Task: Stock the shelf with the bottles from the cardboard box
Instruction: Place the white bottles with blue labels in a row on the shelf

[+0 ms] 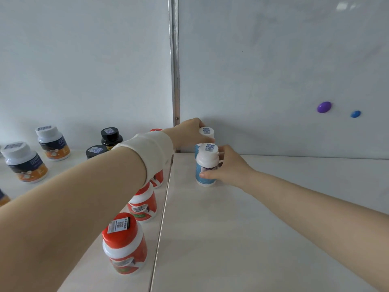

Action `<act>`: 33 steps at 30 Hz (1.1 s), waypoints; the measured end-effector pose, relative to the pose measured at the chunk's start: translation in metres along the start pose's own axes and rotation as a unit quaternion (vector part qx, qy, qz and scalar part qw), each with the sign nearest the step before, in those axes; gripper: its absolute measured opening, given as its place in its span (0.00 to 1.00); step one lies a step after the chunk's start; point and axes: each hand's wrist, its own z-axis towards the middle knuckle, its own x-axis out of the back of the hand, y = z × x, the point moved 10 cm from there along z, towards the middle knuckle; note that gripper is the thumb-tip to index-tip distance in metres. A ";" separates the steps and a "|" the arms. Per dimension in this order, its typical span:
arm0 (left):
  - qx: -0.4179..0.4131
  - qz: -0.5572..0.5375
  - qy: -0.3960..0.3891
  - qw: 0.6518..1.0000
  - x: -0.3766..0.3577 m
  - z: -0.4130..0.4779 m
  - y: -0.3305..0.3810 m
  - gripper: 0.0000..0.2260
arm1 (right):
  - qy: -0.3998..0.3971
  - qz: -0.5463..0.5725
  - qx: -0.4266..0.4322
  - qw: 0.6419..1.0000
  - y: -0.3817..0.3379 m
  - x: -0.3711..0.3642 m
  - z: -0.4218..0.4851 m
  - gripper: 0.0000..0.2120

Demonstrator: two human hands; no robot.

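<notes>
Two white bottles with blue labels stand on the right shelf section [252,228], near its back left corner. My left hand [190,131] reaches across and grips the rear bottle [207,132] by its cap, close to the back wall. My right hand [228,167] wraps the front bottle [207,163] around its body; that bottle stands upright on the shelf, right in front of the rear one. A white wristband [153,152] covers my left wrist. The cardboard box is out of view.
On the left shelf section a row of red-capped bottles [124,245] runs along the metal divider [162,218]. Black-capped bottles [111,135] and white-capped orange-label bottles [52,142] stand further left. A purple magnet [324,107] and a blue magnet [355,114] stick to the back wall.
</notes>
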 end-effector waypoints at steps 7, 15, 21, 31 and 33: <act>-0.020 0.168 0.045 0.985 0.045 -0.054 0.028 0.26 | 0.022 -0.154 0.035 0.987 -0.024 0.036 -0.036 0.44; -0.058 0.502 0.143 0.851 0.071 -0.195 0.063 0.19 | 0.085 -0.320 0.116 0.936 -0.093 0.040 -0.129 0.31; -0.001 0.526 0.155 0.836 0.102 -0.302 0.031 0.19 | 0.086 -0.373 0.174 0.907 -0.156 -0.015 -0.192 0.28; 0.170 0.544 0.157 0.806 0.226 -0.520 -0.136 0.22 | -0.001 -0.377 0.348 0.859 -0.337 -0.241 -0.283 0.27; 0.215 0.542 0.152 0.798 0.250 -0.577 -0.187 0.24 | -0.023 -0.372 0.391 0.842 -0.381 -0.309 -0.309 0.26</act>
